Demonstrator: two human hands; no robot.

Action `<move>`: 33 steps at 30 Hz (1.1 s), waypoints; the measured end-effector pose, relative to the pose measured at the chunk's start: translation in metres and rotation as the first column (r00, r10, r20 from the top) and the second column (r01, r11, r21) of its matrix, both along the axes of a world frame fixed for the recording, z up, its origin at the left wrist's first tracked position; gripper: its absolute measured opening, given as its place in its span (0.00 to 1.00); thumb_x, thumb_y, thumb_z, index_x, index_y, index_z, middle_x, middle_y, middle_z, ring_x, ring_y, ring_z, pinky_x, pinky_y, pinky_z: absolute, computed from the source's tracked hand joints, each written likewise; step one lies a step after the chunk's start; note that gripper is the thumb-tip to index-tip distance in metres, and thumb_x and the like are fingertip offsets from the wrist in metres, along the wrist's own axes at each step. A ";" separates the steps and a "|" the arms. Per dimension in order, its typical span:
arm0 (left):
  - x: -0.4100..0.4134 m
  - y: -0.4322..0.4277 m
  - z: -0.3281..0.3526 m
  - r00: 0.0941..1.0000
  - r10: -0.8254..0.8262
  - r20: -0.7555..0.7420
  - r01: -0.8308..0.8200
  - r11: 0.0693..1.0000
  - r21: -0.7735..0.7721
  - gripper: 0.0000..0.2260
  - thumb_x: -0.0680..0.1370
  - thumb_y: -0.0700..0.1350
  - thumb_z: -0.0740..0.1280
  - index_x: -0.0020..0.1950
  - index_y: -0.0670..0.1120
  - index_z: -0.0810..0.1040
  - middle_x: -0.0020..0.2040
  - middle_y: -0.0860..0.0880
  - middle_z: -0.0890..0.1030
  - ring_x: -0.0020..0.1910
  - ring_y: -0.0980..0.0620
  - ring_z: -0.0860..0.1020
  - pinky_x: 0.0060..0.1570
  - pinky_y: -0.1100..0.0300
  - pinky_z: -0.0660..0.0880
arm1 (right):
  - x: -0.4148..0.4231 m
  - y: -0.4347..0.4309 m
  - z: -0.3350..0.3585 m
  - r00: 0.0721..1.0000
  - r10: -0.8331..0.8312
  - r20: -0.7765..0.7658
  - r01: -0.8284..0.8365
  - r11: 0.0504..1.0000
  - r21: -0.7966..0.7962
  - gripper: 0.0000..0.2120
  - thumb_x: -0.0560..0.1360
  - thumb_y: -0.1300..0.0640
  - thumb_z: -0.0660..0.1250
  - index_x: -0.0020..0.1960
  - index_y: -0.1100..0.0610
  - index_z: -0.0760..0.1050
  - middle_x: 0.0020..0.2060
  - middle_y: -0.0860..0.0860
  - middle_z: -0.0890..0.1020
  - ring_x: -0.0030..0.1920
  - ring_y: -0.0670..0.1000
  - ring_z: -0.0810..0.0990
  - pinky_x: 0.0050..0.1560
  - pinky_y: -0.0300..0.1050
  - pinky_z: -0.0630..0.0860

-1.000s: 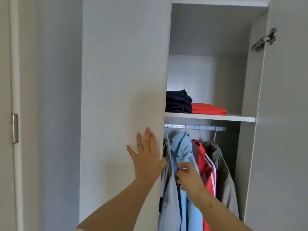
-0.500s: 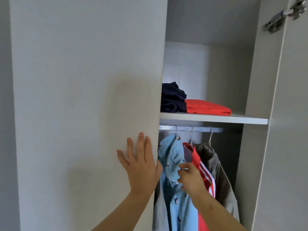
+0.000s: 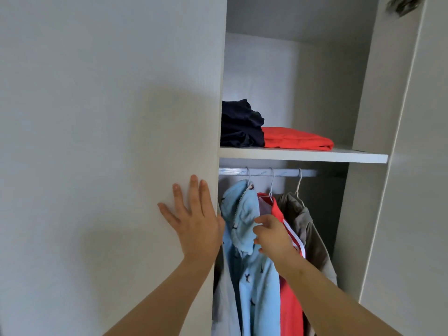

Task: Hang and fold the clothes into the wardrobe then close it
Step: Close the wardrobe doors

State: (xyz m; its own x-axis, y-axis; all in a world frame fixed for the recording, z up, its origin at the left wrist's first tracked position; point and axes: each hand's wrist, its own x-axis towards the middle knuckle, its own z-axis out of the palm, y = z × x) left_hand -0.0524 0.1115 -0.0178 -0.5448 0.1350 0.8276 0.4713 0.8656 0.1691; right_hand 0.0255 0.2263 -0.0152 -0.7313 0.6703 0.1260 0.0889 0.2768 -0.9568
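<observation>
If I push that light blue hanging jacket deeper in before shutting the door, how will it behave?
Likely floppy: the light blue jacket droops in soft folds where the right hand pinches it. It probably swings, hanging from one thin hanger hook on the rail. It looks fleecy, so hardly slippery.

There are 2 folded garments (image 3: 242, 124), 3 hanger hooks (image 3: 272, 177) and 2 hands (image 3: 196, 229).

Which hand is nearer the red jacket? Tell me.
Right. The right hand overlaps the red jacket, pinching the light blue jacket; the left hand lies flat on the wardrobe door.
</observation>
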 end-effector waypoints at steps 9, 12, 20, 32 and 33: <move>0.089 -0.021 0.006 0.931 -0.149 0.333 0.263 0.907 -0.330 0.35 0.76 0.59 0.59 0.76 0.50 0.45 0.76 0.48 0.37 0.74 0.39 0.37 0.69 0.36 0.46 | 0.119 -0.018 -0.003 0.999 -0.014 -0.048 0.014 1.000 -0.011 0.10 0.74 0.66 0.59 0.50 0.53 0.71 0.42 0.53 0.76 0.36 0.51 0.74 0.35 0.42 0.70; 0.163 -0.018 0.003 0.854 -0.360 0.376 0.414 0.908 -0.070 0.26 0.76 0.52 0.62 0.73 0.51 0.59 0.76 0.48 0.52 0.75 0.44 0.50 0.70 0.47 0.56 | 0.181 -0.024 -0.003 0.998 -0.026 -0.064 0.028 0.999 0.031 0.09 0.74 0.64 0.59 0.48 0.51 0.71 0.43 0.52 0.78 0.36 0.50 0.75 0.34 0.41 0.71; 0.329 -0.003 -0.020 0.572 -0.722 0.388 0.617 0.691 0.377 0.14 0.75 0.37 0.63 0.59 0.46 0.75 0.60 0.48 0.71 0.57 0.46 0.73 0.57 0.52 0.71 | 0.352 -0.029 -0.022 0.991 -0.116 -0.073 0.121 0.990 0.076 0.08 0.76 0.65 0.58 0.49 0.53 0.69 0.40 0.51 0.76 0.38 0.48 0.75 0.34 0.37 0.70; 0.433 0.070 0.023 0.403 -0.796 0.451 0.772 0.561 0.300 0.13 0.75 0.38 0.63 0.59 0.46 0.76 0.62 0.46 0.73 0.56 0.47 0.75 0.53 0.64 0.68 | 0.485 0.048 0.020 0.802 -0.536 -0.263 0.588 0.786 0.191 0.13 0.76 0.63 0.58 0.59 0.57 0.73 0.52 0.50 0.77 0.49 0.50 0.75 0.49 0.41 0.68; 0.435 0.075 0.025 0.389 -0.803 0.452 0.771 0.552 0.317 0.13 0.75 0.39 0.63 0.59 0.46 0.77 0.61 0.46 0.73 0.55 0.48 0.75 0.51 0.64 0.68 | 0.485 0.054 0.020 0.800 -0.542 -0.256 0.592 0.783 0.191 0.15 0.76 0.63 0.58 0.62 0.58 0.72 0.56 0.51 0.76 0.54 0.51 0.74 0.52 0.41 0.66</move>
